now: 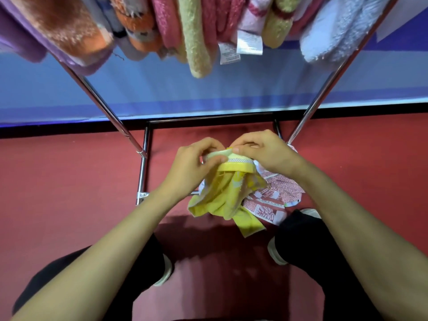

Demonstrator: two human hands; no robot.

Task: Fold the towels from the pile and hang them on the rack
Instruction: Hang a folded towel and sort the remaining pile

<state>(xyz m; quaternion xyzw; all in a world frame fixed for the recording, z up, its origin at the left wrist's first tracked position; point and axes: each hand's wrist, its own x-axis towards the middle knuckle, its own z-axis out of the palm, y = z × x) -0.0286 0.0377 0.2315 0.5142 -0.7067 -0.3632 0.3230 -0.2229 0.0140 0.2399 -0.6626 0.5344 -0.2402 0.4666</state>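
A yellow towel (225, 195) hangs crumpled below both hands in the middle of the view. My left hand (194, 165) pinches its top edge from the left. My right hand (264, 150) pinches the same edge from the right, the fingertips of both hands almost meeting. Under the towel, on the red floor, lies a pink-and-white patterned towel (275, 198), partly hidden. Several folded towels (196, 35) in purple, orange, pink, cream and pale blue hang along the rack at the top.
The rack's chrome legs (108, 112) slant down left and right to a base frame (143, 172) on the red floor (69, 193). A blue-and-white wall (208, 89) stands behind. My dark trouser legs and white shoes (275, 251) are below the towels.
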